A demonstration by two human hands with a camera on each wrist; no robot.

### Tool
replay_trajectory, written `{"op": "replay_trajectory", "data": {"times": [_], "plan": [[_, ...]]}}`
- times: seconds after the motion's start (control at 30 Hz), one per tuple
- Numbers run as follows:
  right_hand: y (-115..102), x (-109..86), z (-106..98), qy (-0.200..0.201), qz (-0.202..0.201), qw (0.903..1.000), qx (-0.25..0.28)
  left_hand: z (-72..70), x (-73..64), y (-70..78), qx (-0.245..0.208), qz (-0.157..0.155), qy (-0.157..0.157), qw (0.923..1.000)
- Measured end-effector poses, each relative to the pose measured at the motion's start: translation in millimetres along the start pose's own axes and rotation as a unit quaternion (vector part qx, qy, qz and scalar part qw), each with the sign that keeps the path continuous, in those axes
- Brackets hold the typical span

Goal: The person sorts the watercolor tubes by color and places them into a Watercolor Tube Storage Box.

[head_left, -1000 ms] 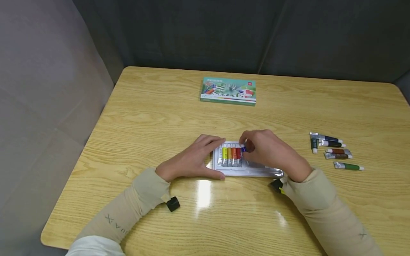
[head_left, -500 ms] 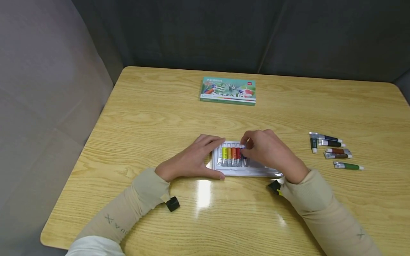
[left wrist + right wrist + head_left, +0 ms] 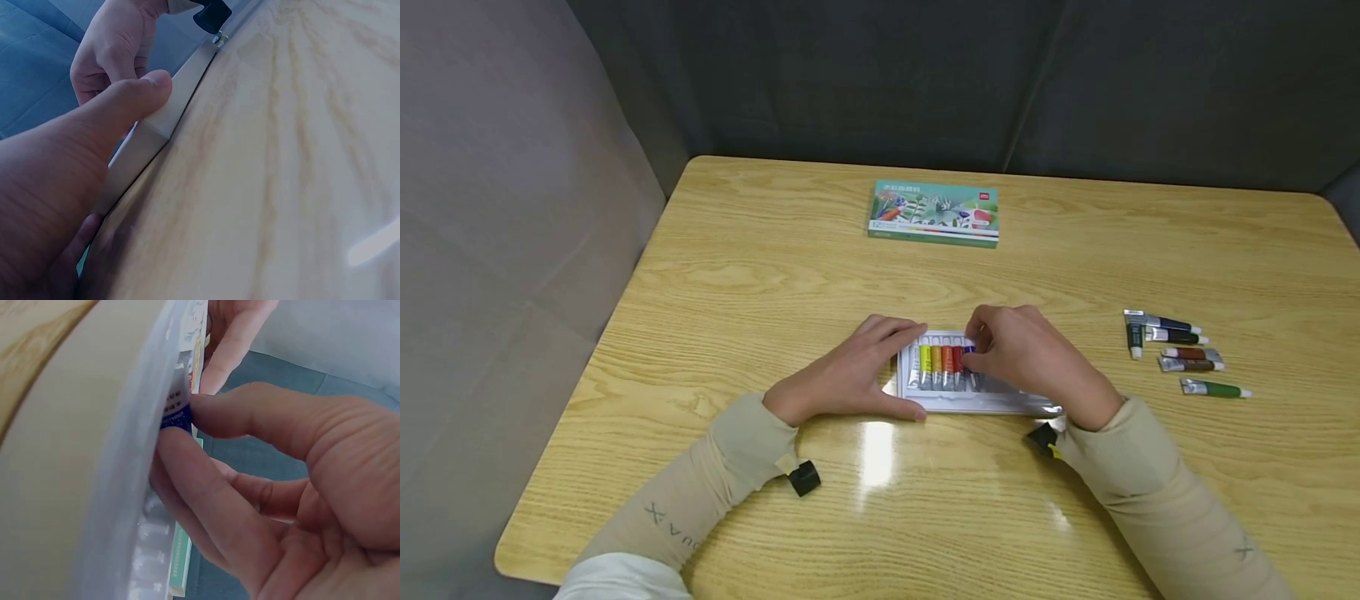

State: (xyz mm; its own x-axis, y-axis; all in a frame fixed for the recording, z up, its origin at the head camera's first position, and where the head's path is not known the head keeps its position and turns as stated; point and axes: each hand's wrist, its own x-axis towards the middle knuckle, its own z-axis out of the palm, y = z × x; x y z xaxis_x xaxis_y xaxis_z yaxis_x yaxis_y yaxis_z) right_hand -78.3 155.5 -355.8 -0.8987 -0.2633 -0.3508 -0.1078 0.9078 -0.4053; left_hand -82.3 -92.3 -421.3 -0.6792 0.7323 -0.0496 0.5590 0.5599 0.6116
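My left hand point(image 3: 853, 375) grips the left end of a white plastic tray point(image 3: 985, 403), thumb on the near edge and fingers on the far edge. White, yellow, ochre, orange and red paint tubes lie side by side in its slots; the yellow tube point(image 3: 926, 360) is among them. Beside the red tube point(image 3: 958, 358), my right hand point(image 3: 1030, 350) pinches a blue paint tube point(image 3: 177, 419) near its cap end. The blue tube lies along its slot, partly hidden by my thumb and fingers. In the left wrist view, my thumb presses the tray's side wall point(image 3: 178, 103).
A green paint box point(image 3: 934, 213) lies behind the tray. Several loose tubes lie to the right, among them a green tube point(image 3: 1216, 389), a black tube point(image 3: 1177, 336) and a brown tube point(image 3: 1191, 365). The wooden table point(image 3: 760, 250) meets a dark curtain point(image 3: 880, 83) at the back.
The blue tube has gone from tilted in my right fingers to lying in the slot beside the red one. My right hand has shifted only slightly; my left hand stays put.
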Motion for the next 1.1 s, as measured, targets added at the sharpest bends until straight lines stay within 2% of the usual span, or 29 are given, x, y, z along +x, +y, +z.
{"op": "replay_trajectory", "data": {"times": [0.57, 1.1], "plan": [[0.8, 0.6, 1.2, -0.017, 0.026, 0.9993, 0.021, 1.1, -0.4, -1.9, -0.001, 0.002, 0.002, 1.0], [-6.3, -2.0, 3.7, 0.016, 0.031, 0.9994, 0.003, 0.6, -0.1, -1.3, 0.003, 0.0, 0.0, 1.0]]}}
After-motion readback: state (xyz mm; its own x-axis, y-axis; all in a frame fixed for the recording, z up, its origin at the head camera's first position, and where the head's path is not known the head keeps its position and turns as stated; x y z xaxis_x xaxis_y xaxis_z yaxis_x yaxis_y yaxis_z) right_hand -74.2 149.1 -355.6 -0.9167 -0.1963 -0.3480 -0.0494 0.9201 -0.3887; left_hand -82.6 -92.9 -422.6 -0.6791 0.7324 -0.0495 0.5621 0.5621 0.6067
